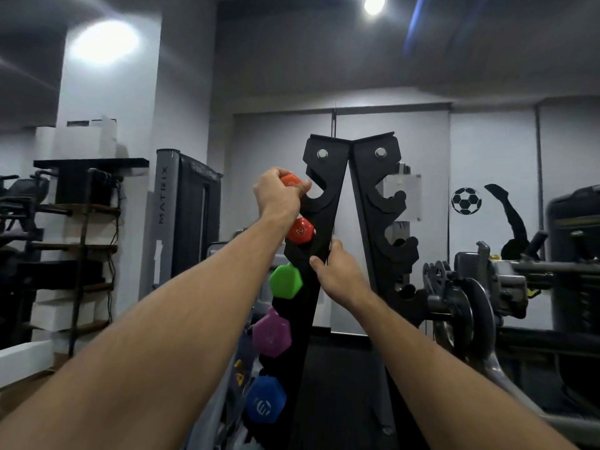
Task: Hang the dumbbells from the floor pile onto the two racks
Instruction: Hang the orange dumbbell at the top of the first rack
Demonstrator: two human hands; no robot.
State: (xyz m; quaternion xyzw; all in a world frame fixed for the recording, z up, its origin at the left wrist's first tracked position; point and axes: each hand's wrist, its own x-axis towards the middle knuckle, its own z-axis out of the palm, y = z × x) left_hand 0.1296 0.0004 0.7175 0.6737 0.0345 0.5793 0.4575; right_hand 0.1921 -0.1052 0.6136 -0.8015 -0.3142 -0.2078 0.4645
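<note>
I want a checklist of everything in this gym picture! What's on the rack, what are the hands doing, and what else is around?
Surface: dark floor between the rack legs; the floor pile is not in view.
Job's things: black rack carries, top to bottom, a red dumbbell, green dumbbell, purple dumbbell and blue dumbbell. An orange dumbbell is at the empty top hook. The facing rack side shows empty hooks.
Clutter: nothing seen.
Grippers: left hand grips the orange dumbbell; right hand holds the rack's upright.
Cables: dark cords hang by the shelf unit.
Surroundings: Matrix machine, weight-plate machine, football wall sticker, ceiling lights.
</note>
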